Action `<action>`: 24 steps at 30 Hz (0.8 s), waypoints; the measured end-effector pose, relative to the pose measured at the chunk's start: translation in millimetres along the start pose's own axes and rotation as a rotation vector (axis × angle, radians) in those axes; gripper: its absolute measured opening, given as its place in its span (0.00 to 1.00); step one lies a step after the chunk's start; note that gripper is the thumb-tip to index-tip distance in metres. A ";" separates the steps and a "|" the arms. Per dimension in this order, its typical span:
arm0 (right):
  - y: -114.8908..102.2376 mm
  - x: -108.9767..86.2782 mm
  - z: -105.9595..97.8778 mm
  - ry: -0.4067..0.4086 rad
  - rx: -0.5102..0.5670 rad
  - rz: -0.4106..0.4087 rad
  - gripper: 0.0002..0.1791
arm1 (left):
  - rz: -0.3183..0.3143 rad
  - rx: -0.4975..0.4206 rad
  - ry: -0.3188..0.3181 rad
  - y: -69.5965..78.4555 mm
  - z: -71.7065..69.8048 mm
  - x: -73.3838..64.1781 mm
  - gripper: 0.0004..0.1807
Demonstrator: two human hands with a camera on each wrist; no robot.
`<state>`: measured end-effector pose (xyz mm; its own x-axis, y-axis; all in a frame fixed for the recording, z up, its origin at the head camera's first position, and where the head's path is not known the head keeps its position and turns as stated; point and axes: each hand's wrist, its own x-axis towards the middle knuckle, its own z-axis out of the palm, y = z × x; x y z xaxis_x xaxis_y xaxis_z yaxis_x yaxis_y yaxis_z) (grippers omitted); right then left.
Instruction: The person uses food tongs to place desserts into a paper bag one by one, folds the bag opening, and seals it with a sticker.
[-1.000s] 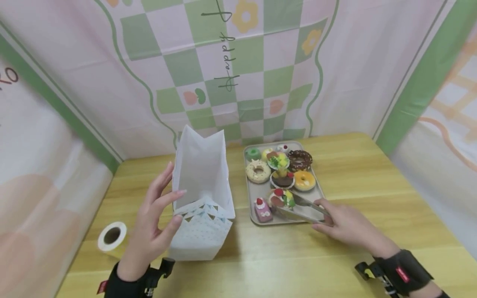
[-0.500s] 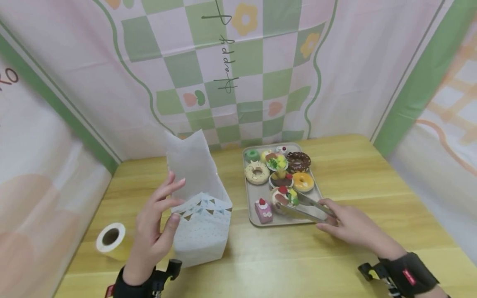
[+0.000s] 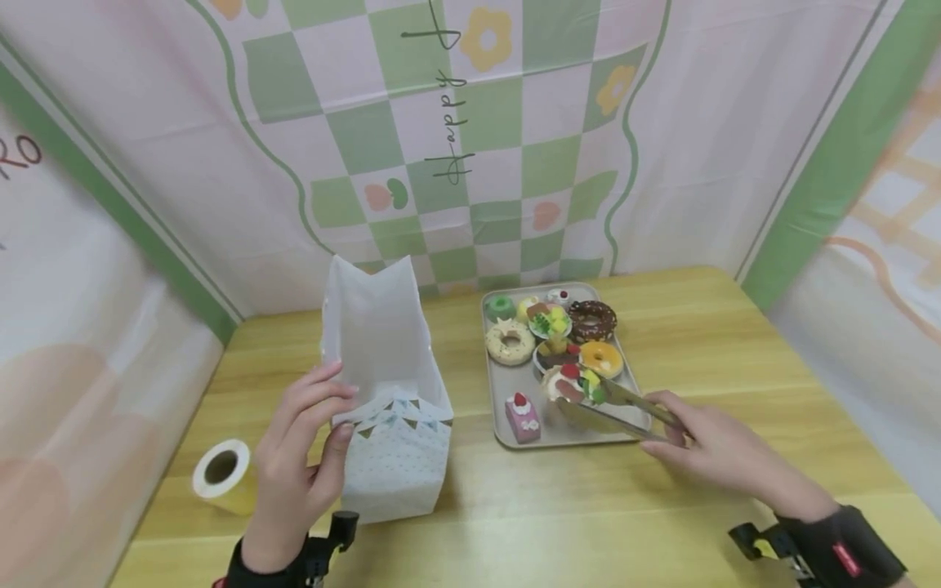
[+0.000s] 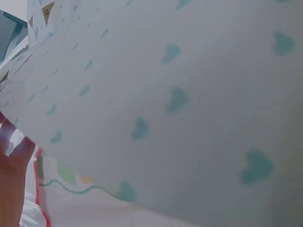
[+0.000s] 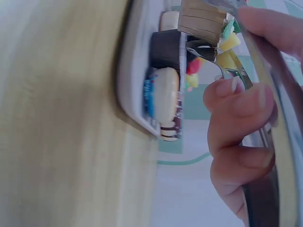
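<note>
A white paper bag [image 3: 397,465] with small blue hearts stands upright, its top gaping towards me. My left hand [image 3: 305,457] is at the bag's left rim, fingers over the edge and thumb on the outer side; in the left wrist view the bag's wall hides most of the hand. My right hand [image 3: 713,445] grips metal tongs [image 3: 625,412]. Between the tongs' tips is a fruit-topped tart [image 3: 569,384] with cream and a red berry, over the front of the tray [image 3: 507,376]. The right wrist view shows the tart's brown side [image 5: 203,21] above the tray's rim.
The tray also bears a pink cake slice [image 3: 524,420], a cream donut [image 3: 510,343], a yellow donut [image 3: 600,359], a chocolate donut [image 3: 592,320] and other small cakes. A yellow tape roll [image 3: 224,474] is left of the bag. Printed curtains [image 3: 500,171] hang behind the wooden table [image 3: 559,514].
The tongs have carried the tart up and to the right, off its place by the pink slice. The bag has shifted left and swung about, and the left hand's fingers have drawn together at its rim.
</note>
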<state>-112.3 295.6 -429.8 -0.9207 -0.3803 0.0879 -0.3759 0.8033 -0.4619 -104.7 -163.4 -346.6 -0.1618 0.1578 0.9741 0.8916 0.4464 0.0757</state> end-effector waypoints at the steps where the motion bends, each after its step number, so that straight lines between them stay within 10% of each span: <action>1: -0.8 0.0 -3.3 0.002 -0.004 0.000 0.31 | 0.004 0.007 0.005 0.2 0.4 0.3 0.21; 24: -47.6 51.3 -110.2 0.074 -0.224 -0.231 0.31 | 0.028 0.073 0.006 9.9 1.9 4.2 0.21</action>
<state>-153.2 288.3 -306.1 -0.8104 -0.5367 0.2350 -0.5819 0.7838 -0.2170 -97.4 -156.6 -342.1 -0.1342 0.1656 0.9770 0.8625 0.5049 0.0329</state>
